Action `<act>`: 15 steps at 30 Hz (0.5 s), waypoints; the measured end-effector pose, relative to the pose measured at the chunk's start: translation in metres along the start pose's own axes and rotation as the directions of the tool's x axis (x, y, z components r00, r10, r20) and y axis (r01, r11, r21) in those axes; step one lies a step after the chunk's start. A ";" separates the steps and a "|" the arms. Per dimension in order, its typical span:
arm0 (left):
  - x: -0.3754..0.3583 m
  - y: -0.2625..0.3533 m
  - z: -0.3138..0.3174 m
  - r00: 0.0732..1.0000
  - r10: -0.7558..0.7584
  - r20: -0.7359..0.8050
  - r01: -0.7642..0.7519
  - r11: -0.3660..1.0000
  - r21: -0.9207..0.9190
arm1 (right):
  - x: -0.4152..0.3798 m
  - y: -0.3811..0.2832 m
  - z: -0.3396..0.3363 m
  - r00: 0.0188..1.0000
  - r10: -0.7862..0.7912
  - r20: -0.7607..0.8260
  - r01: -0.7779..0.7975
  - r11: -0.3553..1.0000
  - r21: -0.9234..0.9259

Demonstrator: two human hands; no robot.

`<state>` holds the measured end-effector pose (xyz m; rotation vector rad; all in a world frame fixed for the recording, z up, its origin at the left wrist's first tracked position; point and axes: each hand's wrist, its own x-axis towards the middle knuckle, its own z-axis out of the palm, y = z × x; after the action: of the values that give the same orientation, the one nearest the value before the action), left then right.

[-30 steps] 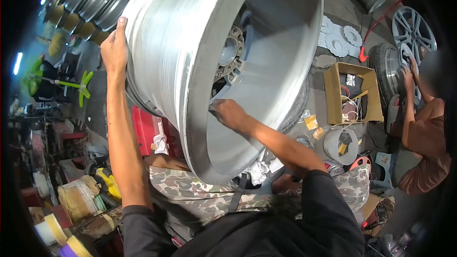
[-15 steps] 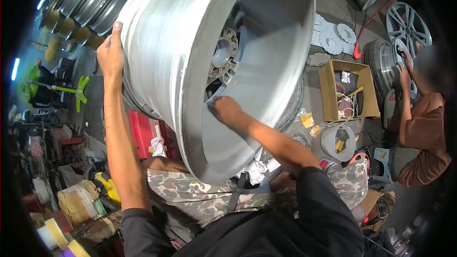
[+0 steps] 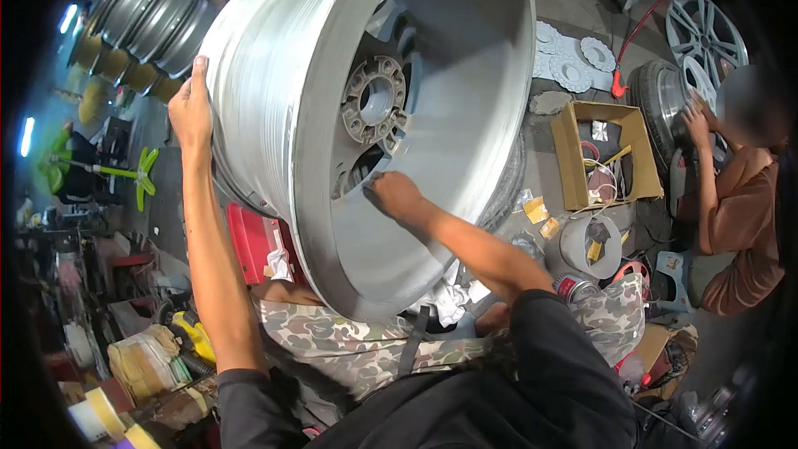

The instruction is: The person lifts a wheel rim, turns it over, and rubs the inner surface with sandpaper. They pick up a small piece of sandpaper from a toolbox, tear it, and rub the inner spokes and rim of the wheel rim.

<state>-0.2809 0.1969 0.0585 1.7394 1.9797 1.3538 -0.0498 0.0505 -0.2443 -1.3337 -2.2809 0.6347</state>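
Observation:
A large silver wheel rim (image 3: 258, 91) stands tilted in front of me, its open barrel facing right. My left hand (image 3: 192, 112) grips the rim's far left edge, thumb pointing up. My right hand (image 3: 397, 198) reaches inside the barrel and presses on the inner wall near the spokes. Its fingers are closed; a small dark patch shows at the fingertips, but what they hold cannot be made out. The hub with its ring of bolt holes (image 3: 374, 100) lies just above that hand. My legs in camouflage cloth (image 3: 332, 328) are under the rim's lower edge.
At right, a co-worker's hands (image 3: 697, 120) touch another wheel beside a tyre (image 3: 657, 108). A cardboard box (image 3: 569, 162), a round bucket (image 3: 573, 245) and a can (image 3: 573, 287) stand nearby. Several rims (image 3: 154, 12) are stacked upper left, near a green stand (image 3: 143, 176). A red tray (image 3: 249, 237) lies below the wheel.
The wheel has tipped and turned slightly, showing more of the hub and spokes. My right hand stays low inside the barrel, near the spokes. My left hand keeps its grip on the edge.

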 end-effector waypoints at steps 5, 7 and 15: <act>-0.002 -0.004 0.000 0.999 0.015 0.029 -0.013 0.997 -0.070 | -0.031 -0.005 -0.021 0.960 -0.131 -0.249 0.186 0.959 0.213; 0.001 -0.004 0.000 1.000 0.021 0.017 -0.019 0.998 -0.066 | -0.022 0.035 -0.034 1.000 -0.019 0.019 0.021 0.995 -0.093; 0.000 -0.004 -0.001 1.000 -0.009 -0.004 0.009 1.000 0.006 | -0.005 -0.005 -0.030 0.991 -0.131 -0.017 0.131 0.956 0.263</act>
<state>-0.2844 0.1966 0.0558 1.7295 1.9931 1.3511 -0.0335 0.0488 -0.2177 -1.0475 -2.1719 0.8585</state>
